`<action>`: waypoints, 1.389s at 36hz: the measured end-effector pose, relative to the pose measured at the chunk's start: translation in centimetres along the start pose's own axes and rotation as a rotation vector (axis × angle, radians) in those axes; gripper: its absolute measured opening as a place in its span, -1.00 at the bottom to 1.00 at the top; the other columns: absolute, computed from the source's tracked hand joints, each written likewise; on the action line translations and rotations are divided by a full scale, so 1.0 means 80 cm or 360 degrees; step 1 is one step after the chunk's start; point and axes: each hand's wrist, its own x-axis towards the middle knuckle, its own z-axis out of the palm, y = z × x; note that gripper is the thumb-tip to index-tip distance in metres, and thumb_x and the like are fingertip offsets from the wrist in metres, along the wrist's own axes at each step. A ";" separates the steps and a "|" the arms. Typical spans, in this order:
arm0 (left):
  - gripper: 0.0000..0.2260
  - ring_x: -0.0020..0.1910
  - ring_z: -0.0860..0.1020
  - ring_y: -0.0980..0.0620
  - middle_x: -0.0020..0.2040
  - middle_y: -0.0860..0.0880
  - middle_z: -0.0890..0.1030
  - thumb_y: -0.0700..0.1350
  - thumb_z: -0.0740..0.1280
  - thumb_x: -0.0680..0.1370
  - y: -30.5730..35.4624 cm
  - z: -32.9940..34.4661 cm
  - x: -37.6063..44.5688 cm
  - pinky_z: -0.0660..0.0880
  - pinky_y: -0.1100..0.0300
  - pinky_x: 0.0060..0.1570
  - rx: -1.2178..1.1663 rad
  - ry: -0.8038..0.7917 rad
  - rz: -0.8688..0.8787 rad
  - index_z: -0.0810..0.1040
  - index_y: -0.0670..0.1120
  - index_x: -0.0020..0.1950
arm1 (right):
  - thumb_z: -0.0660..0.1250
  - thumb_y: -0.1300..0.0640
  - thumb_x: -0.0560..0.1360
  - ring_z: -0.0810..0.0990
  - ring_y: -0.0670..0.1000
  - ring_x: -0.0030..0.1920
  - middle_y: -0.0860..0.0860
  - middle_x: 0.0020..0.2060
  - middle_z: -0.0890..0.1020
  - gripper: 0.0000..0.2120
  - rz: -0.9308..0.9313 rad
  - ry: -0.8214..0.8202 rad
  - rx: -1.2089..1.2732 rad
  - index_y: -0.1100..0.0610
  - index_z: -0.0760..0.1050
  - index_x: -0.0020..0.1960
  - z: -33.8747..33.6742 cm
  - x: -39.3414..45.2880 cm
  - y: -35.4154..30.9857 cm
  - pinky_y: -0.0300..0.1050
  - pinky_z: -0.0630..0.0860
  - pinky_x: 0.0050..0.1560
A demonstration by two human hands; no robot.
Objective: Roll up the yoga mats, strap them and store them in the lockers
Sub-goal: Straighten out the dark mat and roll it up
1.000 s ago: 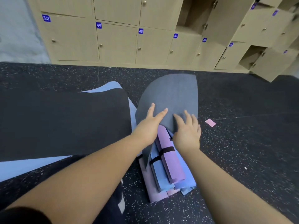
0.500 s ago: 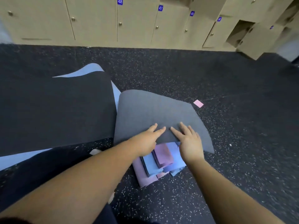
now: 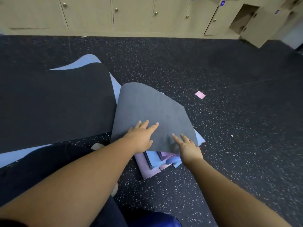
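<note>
Grey mat is laid on the speckled floor, draped over a stack of blue and pink mats whose long axis runs from the person toward the lockers. Left hand and right hand are pressed flat on its near edge, fingers straight. Black mat is spread just left.

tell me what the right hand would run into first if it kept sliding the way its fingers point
The right hand lies flat on the grey mat, fingers pointing up and left. It would probably slide on across the mat and reach the left hand's fingers first, though depth is unclear.
</note>
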 end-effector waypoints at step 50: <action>-0.66 0.57 -0.13 -0.13 0.59 -0.08 -0.11 -0.04 0.20 0.61 -0.455 0.102 0.050 0.07 -0.16 0.47 -0.0452 0.0028 -0.0802 0.30 0.13 0.39 | 0.15 0.21 0.59 0.33 0.14 0.39 0.06 0.47 0.23 -0.46 -0.0950 -0.0475 -0.0222 0.03 0.12 0.53 0.002 0.269 -0.444 -0.01 0.33 0.34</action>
